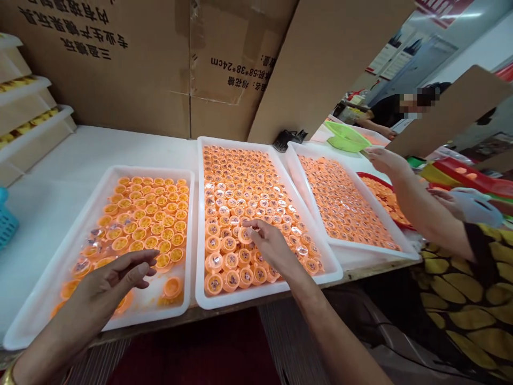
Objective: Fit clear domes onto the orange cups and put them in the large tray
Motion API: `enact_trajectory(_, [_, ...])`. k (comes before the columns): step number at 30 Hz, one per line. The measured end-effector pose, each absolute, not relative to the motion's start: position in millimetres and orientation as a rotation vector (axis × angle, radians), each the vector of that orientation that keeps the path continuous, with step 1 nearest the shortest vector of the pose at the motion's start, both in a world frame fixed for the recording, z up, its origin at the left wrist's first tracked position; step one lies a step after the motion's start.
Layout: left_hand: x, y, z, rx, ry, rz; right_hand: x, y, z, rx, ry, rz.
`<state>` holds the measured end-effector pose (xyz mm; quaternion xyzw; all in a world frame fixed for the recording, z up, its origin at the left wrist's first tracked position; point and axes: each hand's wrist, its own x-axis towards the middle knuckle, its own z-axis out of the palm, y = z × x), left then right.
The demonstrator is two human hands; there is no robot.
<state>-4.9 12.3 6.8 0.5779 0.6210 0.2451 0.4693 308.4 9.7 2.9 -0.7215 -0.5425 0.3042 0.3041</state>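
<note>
My left hand point(116, 278) hovers over the front of the left white tray point(187, 267), fingers stretched out and nothing visible in them. Below it stand small orange cups point(138, 234) with yellow pieces inside; one orange cup point(172, 287) sits apart near the tray's front right corner. With thumb and fingertips, my right hand point(266, 240) grips a small orange cup point(245, 235) above the middle white tray point(334, 267). Tight rows of orange cups with printed clear tops point(232, 259) fill that tray, some stacked on others.
A third white tray point(411, 254) of orange pieces lies to the right, beside a red basket point(396, 219). Cardboard point(152, 69) walls the back. Stacked cream bins point(36, 128) stand left. A co-worker's arm point(425, 198) reaches in from the right near a green basket point(347, 137).
</note>
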Motion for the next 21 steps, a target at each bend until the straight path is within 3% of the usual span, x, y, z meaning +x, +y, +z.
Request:
enact_trajectory(12, [-38.2, 12.6, 3.5, 1.384, 1.527, 0.781, 304.2, 14.9, -18.9, -2.000, -1.664, 0.767])
enact_trajectory(18, [-62.1, 13.4, 5.6, 1.598, 1.616, 0.751, 300.7, 10.4, -6.0, -2.071, -1.752, 0.424])
enact_trajectory(21, [-72.5, 15.4, 9.6, 1.836, 1.613, 0.560, 275.1, 2.6, 11.3, -1.956, -1.765, 0.285])
